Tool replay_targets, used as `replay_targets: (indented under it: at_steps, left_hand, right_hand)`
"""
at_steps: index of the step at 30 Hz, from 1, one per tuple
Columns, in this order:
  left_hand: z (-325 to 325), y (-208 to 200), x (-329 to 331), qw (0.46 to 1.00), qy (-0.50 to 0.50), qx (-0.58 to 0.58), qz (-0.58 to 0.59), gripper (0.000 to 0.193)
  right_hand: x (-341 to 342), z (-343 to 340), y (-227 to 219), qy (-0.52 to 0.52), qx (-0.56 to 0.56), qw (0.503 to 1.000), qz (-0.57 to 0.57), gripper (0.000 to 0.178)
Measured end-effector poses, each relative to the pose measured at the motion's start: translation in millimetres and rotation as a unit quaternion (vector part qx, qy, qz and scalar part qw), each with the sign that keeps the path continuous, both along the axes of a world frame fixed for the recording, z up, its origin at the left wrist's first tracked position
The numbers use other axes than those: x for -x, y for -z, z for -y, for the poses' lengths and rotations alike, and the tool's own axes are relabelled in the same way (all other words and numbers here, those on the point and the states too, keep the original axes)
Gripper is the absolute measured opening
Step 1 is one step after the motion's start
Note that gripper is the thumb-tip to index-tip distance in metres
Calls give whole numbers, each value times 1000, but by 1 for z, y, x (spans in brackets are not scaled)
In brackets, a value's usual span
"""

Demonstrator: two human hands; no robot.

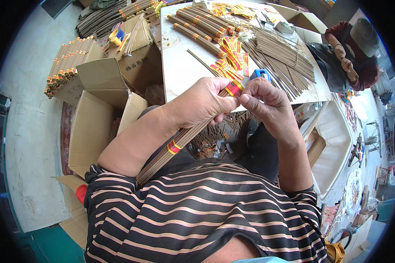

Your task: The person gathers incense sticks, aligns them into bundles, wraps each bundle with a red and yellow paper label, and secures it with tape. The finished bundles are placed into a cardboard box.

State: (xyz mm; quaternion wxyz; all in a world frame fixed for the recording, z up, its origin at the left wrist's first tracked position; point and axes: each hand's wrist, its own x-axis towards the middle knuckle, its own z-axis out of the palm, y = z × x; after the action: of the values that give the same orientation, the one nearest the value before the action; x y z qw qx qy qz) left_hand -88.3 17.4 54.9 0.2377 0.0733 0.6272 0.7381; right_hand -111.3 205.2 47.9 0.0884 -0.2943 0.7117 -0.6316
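My left hand (202,101) is closed round a slanting bundle of thin brown incense sticks (160,162). Its lower end reaches down past my left forearm to the striped shirt. One red and yellow paper band (174,147) circles the bundle below the hand. Near the upper end sits another red and yellow band (234,89), and my right hand (267,103) pinches at its edge with thumb and forefinger. The fingertips hide exactly what part they grip. Just beyond the right hand, a blue tape dispenser (260,74) stands on the white table (177,81).
Loose paper bands (232,55), banded incense bundles (197,26) and loose sticks (285,52) cover much of the tabletop. An open cardboard box (90,131) stands at my left, with stacked bundles (70,61) behind. Another person (351,57) is at the far right.
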Motion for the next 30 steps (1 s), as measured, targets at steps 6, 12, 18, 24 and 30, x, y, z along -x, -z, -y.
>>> replay_targets:
  at_steps: [6,12,18,24,30]
  left_hand:
    - [-2,1,-1,999,-5,33,-22,24]
    - [-5,7,0,992,-21,106,-60,29]
    - [-10,19,1,962,-53,205,-174,27]
    - [-10,24,-3,943,-66,250,-211,28]
    - [-7,26,-7,974,-48,191,-113,17]
  right_hand:
    - [0,-1,6,28,-44,998,-35,17]
    - [-3,4,5,80,-108,989,-62,20]
    - [-5,7,7,119,-150,980,-57,24]
    - [-5,7,5,133,-209,969,-14,30]
    - [-2,4,3,112,-286,949,-64,37]
